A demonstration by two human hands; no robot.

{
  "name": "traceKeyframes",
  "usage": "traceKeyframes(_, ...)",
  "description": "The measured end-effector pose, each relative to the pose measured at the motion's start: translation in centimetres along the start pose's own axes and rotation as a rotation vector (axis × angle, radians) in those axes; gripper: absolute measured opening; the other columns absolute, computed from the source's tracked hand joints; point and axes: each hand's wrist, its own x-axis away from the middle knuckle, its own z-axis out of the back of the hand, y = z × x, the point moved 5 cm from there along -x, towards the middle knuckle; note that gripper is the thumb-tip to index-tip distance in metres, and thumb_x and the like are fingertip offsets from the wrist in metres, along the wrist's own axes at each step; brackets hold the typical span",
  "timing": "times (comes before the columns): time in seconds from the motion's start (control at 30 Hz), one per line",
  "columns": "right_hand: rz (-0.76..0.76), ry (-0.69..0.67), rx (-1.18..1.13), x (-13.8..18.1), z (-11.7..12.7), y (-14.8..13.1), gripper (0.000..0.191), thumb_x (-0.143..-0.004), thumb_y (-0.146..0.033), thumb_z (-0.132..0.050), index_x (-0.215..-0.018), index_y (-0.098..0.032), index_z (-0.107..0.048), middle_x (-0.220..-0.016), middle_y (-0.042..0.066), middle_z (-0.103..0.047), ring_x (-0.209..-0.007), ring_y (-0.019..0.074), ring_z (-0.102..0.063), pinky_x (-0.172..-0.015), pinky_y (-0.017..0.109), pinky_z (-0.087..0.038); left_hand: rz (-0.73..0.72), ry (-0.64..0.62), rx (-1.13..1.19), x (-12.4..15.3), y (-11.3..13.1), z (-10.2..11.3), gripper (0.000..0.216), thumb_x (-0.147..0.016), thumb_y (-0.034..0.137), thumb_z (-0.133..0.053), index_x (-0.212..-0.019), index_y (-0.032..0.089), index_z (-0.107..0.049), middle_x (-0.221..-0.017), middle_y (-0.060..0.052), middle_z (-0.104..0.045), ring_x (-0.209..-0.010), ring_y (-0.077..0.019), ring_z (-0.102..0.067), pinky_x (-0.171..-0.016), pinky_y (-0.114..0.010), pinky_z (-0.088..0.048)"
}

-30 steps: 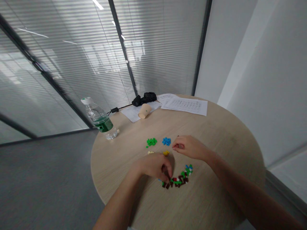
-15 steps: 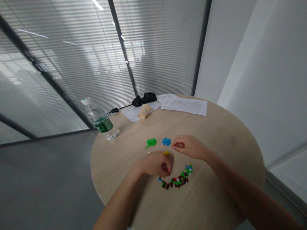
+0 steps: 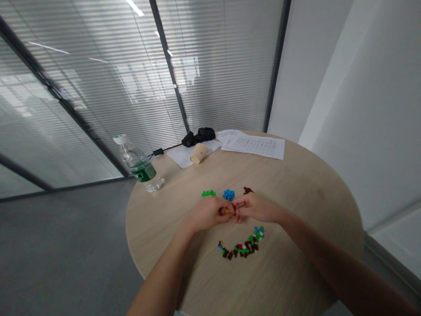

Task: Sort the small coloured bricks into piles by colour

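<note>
My left hand (image 3: 210,213) and my right hand (image 3: 255,207) meet fingertip to fingertip over the middle of the table. Both are closed in a pinch; whatever small thing is between the fingertips is too small to make out. A bit of yellow, small bricks (image 3: 227,211), shows through the curl of my left fingers. Just beyond the hands lie piles of green bricks (image 3: 208,193), blue bricks (image 3: 228,195) and dark brown bricks (image 3: 247,190), partly covered. Nearer me, a curved row of mixed small bricks (image 3: 243,250) lies on the table.
The round wooden table (image 3: 296,184) carries a plastic water bottle (image 3: 140,166) at the left edge. At the back are a paper cup (image 3: 199,153) on its side, a black bundle (image 3: 202,135) with a cord, and printed sheets (image 3: 256,145). Blinds and a white wall stand behind.
My left hand has moved up and away from the curved row. My right hand has come down and left to meet it, uncovering the dark brown pile.
</note>
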Motion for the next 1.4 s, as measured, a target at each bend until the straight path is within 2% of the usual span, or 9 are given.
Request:
traceKeyframes(0.1,0.054,0.036,0.003,-0.1,0.5,-0.4,0.011,-0.073,-0.016,-0.057,-0.079,-0.014,-0.066,-0.073,0.002,-0.068,-0.067,0.0121,-0.062,-0.069,0.026,-0.049,-0.010,0.098,-0.024,-0.2,0.0,0.1,0.015,-0.083,0.027,-0.055,-0.086,0.021,-0.068,-0.066,0.003,-0.061,-0.056,-0.0079,-0.050,-0.057,-0.019,-0.033)
traceKeyframes(0.23,0.103,0.079,0.058,-0.3,1.5,-0.2,0.017,-0.071,-0.023,-0.063,-0.084,-0.013,-0.068,-0.080,0.004,-0.071,-0.073,0.0144,-0.063,-0.070,0.026,-0.049,-0.059,0.199,-0.050,-0.3,0.4,0.3,0.020,-0.088,0.027,-0.048,-0.092,0.020,-0.067,-0.079,0.000,-0.066,-0.068,-0.0102,-0.056,-0.063,-0.020,-0.037)
traceKeyframes(0.3,0.123,0.156,0.132,-0.3,2.6,0.3,0.017,-0.072,-0.023,-0.062,-0.086,-0.014,-0.068,-0.082,0.005,-0.071,-0.075,0.0156,-0.064,-0.070,0.027,-0.049,-0.067,0.232,-0.056,-0.2,0.6,0.4,0.021,-0.088,0.024,-0.048,-0.099,0.020,-0.065,-0.083,-0.001,-0.065,-0.070,-0.0108,-0.056,-0.064,-0.021,-0.038)
traceKeyframes(0.4,0.154,0.385,0.380,0.0,5.3,0.7,0.015,-0.074,-0.019,-0.059,-0.085,-0.015,-0.069,-0.081,0.005,-0.072,-0.074,0.0160,-0.065,-0.069,0.027,-0.048,-0.063,0.255,-0.039,-0.1,0.7,0.6,0.024,-0.086,0.022,-0.049,-0.107,0.019,-0.061,-0.084,-0.002,-0.064,-0.068,-0.0103,-0.055,-0.063,-0.021,-0.039)
traceKeyframes(0.6,0.036,0.567,0.694,1.0,8.5,0.8,0.007,-0.075,-0.022,-0.063,-0.073,-0.017,-0.067,-0.072,0.005,-0.071,-0.065,0.0155,-0.064,-0.061,0.024,-0.044,-0.117,0.143,0.058,-0.2,0.9,-0.1,0.019,-0.085,0.021,-0.049,-0.091,0.017,-0.067,-0.073,0.000,-0.063,-0.063,-0.0092,-0.053,-0.062,-0.021,-0.039)
traceKeyframes(0.8,-0.004,0.533,0.902,1.1,8.0,0.5,0.010,-0.077,-0.024,-0.062,-0.074,-0.017,-0.068,-0.073,0.006,-0.070,-0.067,0.0157,-0.060,-0.061,0.025,-0.039,-0.151,0.035,0.158,-0.2,1.9,-0.6,0.016,-0.077,0.015,-0.054,-0.084,0.015,-0.068,-0.071,0.000,-0.063,-0.056,-0.0074,-0.049,-0.057,-0.020,-0.039)
traceKeyframes(1.03,-0.023,0.499,0.884,0.6,7.7,1.0,0.010,-0.078,-0.018,-0.060,-0.081,-0.016,-0.069,-0.081,0.007,-0.070,-0.074,0.0156,-0.061,-0.066,0.024,-0.040,-0.135,-0.224,0.178,0.0,2.0,-2.4,0.012,-0.071,0.025,-0.066,-0.081,0.019,-0.070,-0.064,0.003,-0.060,-0.054,-0.0067,-0.049,-0.052,-0.018,-0.035)
traceKeyframes(1.3,-0.049,0.537,0.906,0.9,7.7,0.8,0.011,-0.079,-0.024,-0.061,-0.082,-0.016,-0.068,-0.079,0.007,-0.071,-0.071,0.0159,-0.061,-0.063,0.025,-0.039,-0.136,-0.264,0.077,0.1,3.1,-2.4,0.012,-0.069,0.029,-0.070,-0.078,0.022,-0.072,-0.062,0.004,-0.061,-0.055,-0.0079,-0.052,-0.051,-0.019,-0.033)
traceKeyframes(1.4,-0.032,0.573,0.927,1.0,7.7,0.4,0.012,-0.079,-0.026,-0.059,-0.079,-0.017,-0.068,-0.079,0.006,-0.070,-0.071,0.0157,-0.060,-0.062,0.024,-0.039,-0.165,-0.230,0.036,0.0,3.5,-2.4,0.011,-0.072,0.029,-0.067,-0.079,0.022,-0.071,-0.064,0.003,-0.063,-0.058,-0.0092,-0.055,-0.053,-0.020,-0.034)
